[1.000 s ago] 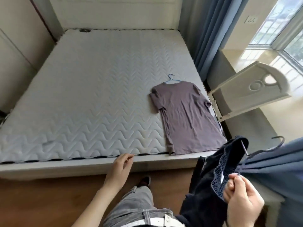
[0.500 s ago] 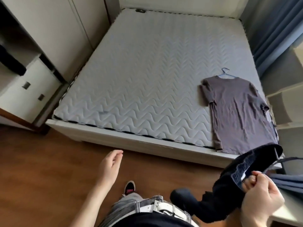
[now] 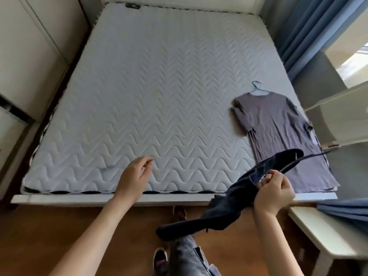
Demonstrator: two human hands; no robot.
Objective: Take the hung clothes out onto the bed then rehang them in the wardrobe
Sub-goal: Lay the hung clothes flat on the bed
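A grey-brown T-shirt lies flat on the right side of the bed, still on its blue hanger. My right hand is shut on a dark navy garment at its waistband, together with a dark hanger that sticks out to the right. The garment hangs over the bed's foot edge and swings left above the floor. My left hand hovers open over the mattress near the foot edge, holding nothing.
White wardrobe doors stand along the left of the bed. Blue curtains hang at the back right. A white shelf unit and a white ledge with blue cloth crowd the right side. Wooden floor lies below.
My left hand has risen from the floor side to over the mattress edge. My right hand has carried the navy garment up and toward the bed's foot; the view has come closer to the bed.
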